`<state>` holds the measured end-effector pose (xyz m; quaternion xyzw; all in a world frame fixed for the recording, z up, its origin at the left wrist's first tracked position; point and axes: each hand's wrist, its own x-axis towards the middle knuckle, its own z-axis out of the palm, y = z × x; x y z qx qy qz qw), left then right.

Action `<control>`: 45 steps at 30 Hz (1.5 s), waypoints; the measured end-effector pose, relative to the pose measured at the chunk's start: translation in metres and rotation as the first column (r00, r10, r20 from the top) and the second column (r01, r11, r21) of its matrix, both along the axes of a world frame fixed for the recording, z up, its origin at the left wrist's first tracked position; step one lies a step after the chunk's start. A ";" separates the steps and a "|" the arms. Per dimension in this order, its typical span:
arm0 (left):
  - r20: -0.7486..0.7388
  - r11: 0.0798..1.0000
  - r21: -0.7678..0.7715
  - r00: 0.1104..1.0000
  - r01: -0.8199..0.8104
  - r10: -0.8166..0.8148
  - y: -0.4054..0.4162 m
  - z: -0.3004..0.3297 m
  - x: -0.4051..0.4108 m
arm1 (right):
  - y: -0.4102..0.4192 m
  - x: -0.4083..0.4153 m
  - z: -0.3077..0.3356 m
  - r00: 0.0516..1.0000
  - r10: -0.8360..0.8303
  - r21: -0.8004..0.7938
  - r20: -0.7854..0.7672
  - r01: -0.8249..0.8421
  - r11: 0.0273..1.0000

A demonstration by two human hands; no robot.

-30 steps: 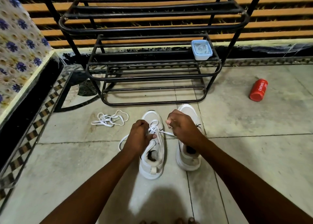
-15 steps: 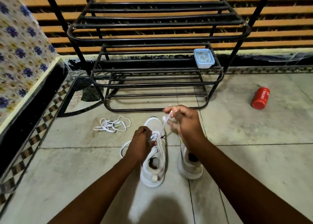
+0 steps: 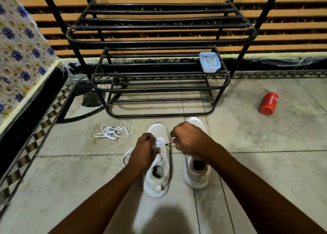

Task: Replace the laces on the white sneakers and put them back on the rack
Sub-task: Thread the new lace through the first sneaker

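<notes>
Two white sneakers stand side by side on the floor, toes toward the rack. My left hand (image 3: pixel 144 149) grips the left sneaker (image 3: pixel 157 173) at its eyelets, over a white lace (image 3: pixel 161 142) partly threaded there. My right hand (image 3: pixel 187 139) pinches the lace's free end just right of the eyelets, pulled taut. A loop of the same lace trails left of the shoe. The right sneaker (image 3: pixel 196 173) has no lace showing and lies partly under my right wrist. A loose white lace (image 3: pixel 114 131) is bunched on the floor to the left. The black metal rack (image 3: pixel 159 42) stands behind.
A small blue-rimmed plastic tub (image 3: pixel 209 62) sits on the rack's middle shelf at the right. A red can (image 3: pixel 269 103) lies on the tiled floor to the right. A flower-patterned cover on a raised ledge (image 3: pixel 19 56) borders the left side.
My right hand, which had lifted the lace end up and forward, has come back down level with the eyelets, drawing the lace sideways. My left hand has stayed on the left sneaker.
</notes>
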<state>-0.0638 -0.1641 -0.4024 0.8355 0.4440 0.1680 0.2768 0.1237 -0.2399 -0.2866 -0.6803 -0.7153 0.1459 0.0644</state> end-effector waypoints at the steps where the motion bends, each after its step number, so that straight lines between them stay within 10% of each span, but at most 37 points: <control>1: -0.002 1.000 0.003 1.000 0.003 -0.003 0.000 -0.001 -0.001 | 0.001 -0.003 0.002 1.000 0.007 -0.003 0.001 -0.007 1.000; 7: -0.009 0.999 -0.011 0.999 0.039 -0.039 0.007 -0.004 -0.005 | -0.003 -0.003 0.005 0.994 -0.019 0.116 0.107 0.006 0.993; 11: 0.169 0.963 -0.266 0.983 -0.027 0.075 0.013 0.018 -0.011 | -0.002 0.006 0.010 0.972 -0.096 0.085 -0.214 0.117 0.989; 16: 0.553 0.852 -0.446 0.833 0.273 0.023 0.000 0.074 -0.004 | 0.006 -0.003 0.019 0.836 -0.184 0.175 -0.516 0.313 0.933; 23: 0.588 0.651 -0.743 0.615 0.153 0.526 0.007 0.100 0.013 | 0.003 0.001 0.019 0.721 -0.208 0.208 -0.661 0.442 0.872; 27: 0.419 0.395 -0.907 0.416 0.146 0.808 0.025 0.084 0.002 | -0.006 0.005 0.008 0.762 -0.225 0.166 -0.607 0.399 0.902; 35: 0.185 0.197 -0.980 0.354 0.002 0.917 0.038 0.058 -0.010 | -0.009 0.024 -0.024 0.823 -0.469 -0.165 -0.320 0.439 0.883; 45: 0.306 0.279 -0.952 0.307 0.128 0.901 0.041 0.075 -0.005 | -0.007 0.021 -0.001 0.844 -0.459 -0.087 -0.277 0.454 0.887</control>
